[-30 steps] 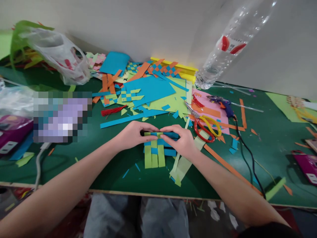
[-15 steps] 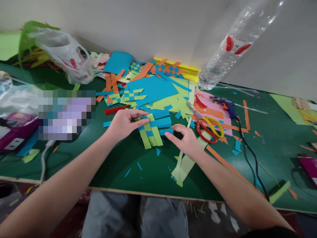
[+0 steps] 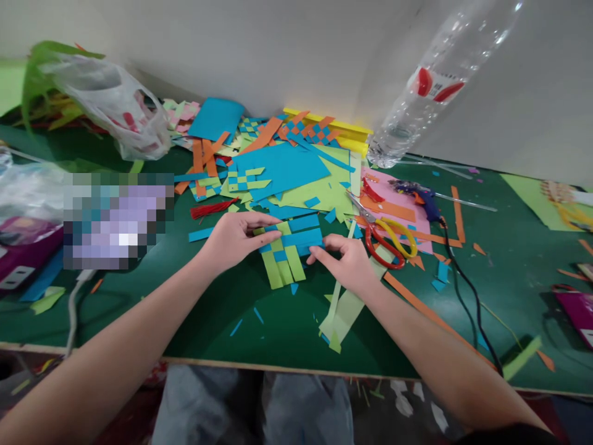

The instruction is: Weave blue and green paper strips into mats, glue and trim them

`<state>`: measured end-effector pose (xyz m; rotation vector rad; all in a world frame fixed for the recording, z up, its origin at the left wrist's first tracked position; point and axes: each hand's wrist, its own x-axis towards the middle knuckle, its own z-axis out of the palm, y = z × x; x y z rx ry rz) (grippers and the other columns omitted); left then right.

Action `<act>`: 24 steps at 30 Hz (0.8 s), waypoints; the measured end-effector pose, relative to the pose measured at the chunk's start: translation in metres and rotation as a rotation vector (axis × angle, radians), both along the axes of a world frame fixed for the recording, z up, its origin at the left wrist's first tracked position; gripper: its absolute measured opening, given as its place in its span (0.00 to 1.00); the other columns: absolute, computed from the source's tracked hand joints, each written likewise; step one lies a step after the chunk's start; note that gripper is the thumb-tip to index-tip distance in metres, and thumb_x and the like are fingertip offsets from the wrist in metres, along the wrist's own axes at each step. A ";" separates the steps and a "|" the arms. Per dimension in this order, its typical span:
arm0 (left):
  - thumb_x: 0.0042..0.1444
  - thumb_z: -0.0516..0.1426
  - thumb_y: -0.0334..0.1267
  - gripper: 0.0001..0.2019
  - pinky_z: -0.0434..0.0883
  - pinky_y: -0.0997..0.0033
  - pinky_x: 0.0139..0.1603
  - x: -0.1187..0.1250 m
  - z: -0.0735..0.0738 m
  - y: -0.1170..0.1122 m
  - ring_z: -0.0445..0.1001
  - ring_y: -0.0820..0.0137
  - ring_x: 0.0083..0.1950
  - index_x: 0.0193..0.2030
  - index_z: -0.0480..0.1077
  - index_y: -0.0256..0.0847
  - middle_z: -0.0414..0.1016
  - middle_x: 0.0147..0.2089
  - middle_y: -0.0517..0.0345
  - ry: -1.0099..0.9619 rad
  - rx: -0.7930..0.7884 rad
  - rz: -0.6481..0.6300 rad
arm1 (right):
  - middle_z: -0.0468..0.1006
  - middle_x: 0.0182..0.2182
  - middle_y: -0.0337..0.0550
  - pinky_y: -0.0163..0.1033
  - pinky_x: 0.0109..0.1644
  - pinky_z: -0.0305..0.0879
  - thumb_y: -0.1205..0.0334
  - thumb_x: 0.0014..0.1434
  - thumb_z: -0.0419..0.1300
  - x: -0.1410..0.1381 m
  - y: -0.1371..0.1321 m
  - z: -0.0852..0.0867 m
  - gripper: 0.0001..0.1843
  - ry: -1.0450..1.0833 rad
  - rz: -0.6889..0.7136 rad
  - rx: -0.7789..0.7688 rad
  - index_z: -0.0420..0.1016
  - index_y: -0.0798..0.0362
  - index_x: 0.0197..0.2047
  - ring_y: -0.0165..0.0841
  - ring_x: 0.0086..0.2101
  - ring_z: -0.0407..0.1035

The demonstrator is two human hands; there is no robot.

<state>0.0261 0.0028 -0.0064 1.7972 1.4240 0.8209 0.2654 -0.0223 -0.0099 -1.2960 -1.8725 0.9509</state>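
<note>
A small woven mat of blue and light-green paper strips (image 3: 288,250) lies on the green table (image 3: 504,272) in front of me. My left hand (image 3: 231,238) lies on its left edge with fingers stretched flat over the strips. My right hand (image 3: 345,262) is at the mat's right side, its thumb and fingers pinching the end of a blue strip (image 3: 311,244). The green strips stick out toward me below the weave.
Behind the mat is a heap of blue, green and orange paper (image 3: 282,167). Red-and-yellow scissors (image 3: 386,238) and a glue gun (image 3: 424,201) with its black cord lie to the right. A clear plastic bottle (image 3: 435,80), a plastic bag (image 3: 111,105) and purple boxes (image 3: 577,309) stand around.
The mat was held up between both hands near the table's front; it now lies flat farther back. My left hand flattened onto it and my right hand came back to its right edge.
</note>
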 end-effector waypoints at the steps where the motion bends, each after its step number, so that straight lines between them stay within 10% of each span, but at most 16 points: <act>1: 0.50 0.63 0.52 0.19 0.74 0.74 0.31 0.000 0.000 0.000 0.74 0.73 0.29 0.43 0.78 0.41 0.80 0.39 0.55 0.001 0.001 0.000 | 0.81 0.28 0.39 0.41 0.40 0.70 0.55 0.60 0.59 0.000 0.000 0.000 0.14 0.007 -0.002 -0.008 0.79 0.49 0.26 0.35 0.33 0.75; 24: 0.48 0.65 0.50 0.22 0.76 0.72 0.37 0.008 -0.004 0.001 0.78 0.65 0.42 0.48 0.75 0.43 0.80 0.44 0.55 -0.059 -0.192 -0.194 | 0.79 0.30 0.39 0.36 0.37 0.66 0.64 0.55 0.59 0.001 0.001 -0.009 0.06 0.172 0.041 -0.084 0.78 0.52 0.34 0.32 0.33 0.72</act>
